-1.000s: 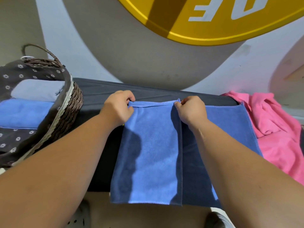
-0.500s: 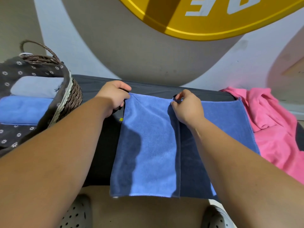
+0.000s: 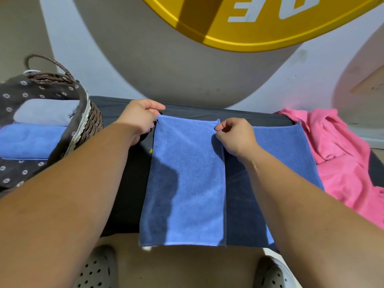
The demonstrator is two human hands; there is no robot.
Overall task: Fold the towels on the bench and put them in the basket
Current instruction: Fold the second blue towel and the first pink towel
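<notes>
A blue towel point(image 3: 187, 173) lies on the dark bench point(image 3: 135, 183) and hangs over its near edge. Its left part is folded over onto the middle, and a single layer stretches to the right. My left hand point(image 3: 141, 119) pinches the far left corner of the folded part. At the far right corner of that flap, my right hand point(image 3: 234, 136) pinches the edge between thumb and fingertip. The wicker basket point(image 3: 93, 123) stands at the bench's left end with a grey folded towel point(image 3: 45, 112) and a blue folded towel point(image 3: 31, 140) inside.
A crumpled pink towel point(image 3: 342, 152) lies on the right end of the bench, touching the blue towel's right edge. A wall with a big yellow sign point(image 3: 249, 28) rises right behind the bench. My shoes point(image 3: 97, 269) show on the floor below.
My left hand has shifted a little left to the outer fold edge. The right hand keeps its pinch on the flap's corner. The view has tilted down, so my shoes now show.
</notes>
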